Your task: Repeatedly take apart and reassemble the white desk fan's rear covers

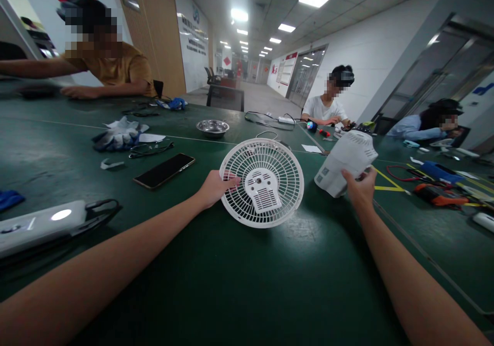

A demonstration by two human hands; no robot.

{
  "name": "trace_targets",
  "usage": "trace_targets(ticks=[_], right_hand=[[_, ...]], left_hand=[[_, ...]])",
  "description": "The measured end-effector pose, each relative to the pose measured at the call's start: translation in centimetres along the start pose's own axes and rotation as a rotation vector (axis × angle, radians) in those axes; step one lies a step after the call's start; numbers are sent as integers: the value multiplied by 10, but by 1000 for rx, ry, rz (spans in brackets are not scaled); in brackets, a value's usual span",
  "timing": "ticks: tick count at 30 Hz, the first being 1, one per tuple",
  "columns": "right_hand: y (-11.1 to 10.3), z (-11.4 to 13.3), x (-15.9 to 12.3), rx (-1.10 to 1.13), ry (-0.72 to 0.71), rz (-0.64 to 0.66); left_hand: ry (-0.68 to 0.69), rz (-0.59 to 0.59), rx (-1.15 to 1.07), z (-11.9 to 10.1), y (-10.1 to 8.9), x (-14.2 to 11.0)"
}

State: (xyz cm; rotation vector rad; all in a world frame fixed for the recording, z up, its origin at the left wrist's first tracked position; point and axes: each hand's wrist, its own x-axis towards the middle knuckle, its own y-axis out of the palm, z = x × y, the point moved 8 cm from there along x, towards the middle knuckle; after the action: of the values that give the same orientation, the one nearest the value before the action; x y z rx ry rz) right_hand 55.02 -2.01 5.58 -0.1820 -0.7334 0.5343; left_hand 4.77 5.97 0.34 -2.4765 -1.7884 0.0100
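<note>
A round white fan grille (287, 181) with a vented plate at its centre is tilted up over the green table. My left hand (216, 187) is closed on its left rim, with the thumb across the slats. To the right, my right hand (360, 184) grips a white plastic housing (335, 163) that has vent slots at its top end and a small printed code on its side. The housing leans at an angle, and my thumb presses its near face. A thin cable (266, 133) shows behind the grille.
A black phone (165, 170), grey-white gloves (118, 134) and a steel bowl (212, 127) lie left on the table (239, 284). At far left is a white device (42, 226). An orange-black meter (440, 195) lies right. Several people sit around the table.
</note>
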Motion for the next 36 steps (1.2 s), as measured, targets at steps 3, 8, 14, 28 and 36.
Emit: trace_targets(ticks=[3, 8, 14, 28, 36], right_hand=[[-9, 12, 2, 28, -18, -74], [-9, 24, 7, 120, -79, -59], [-9, 28, 8, 141, -153, -66], [52, 109, -79, -49, -291, 256], [96, 68, -94, -326, -61, 478]], left_hand=[[-7, 12, -11, -1, 1, -1], [10, 13, -6, 1, 1, 1], [-17, -2, -3, 3, 0, 1], [27, 28, -13, 3, 0, 2], [38, 58, -40, 9, -1, 6]])
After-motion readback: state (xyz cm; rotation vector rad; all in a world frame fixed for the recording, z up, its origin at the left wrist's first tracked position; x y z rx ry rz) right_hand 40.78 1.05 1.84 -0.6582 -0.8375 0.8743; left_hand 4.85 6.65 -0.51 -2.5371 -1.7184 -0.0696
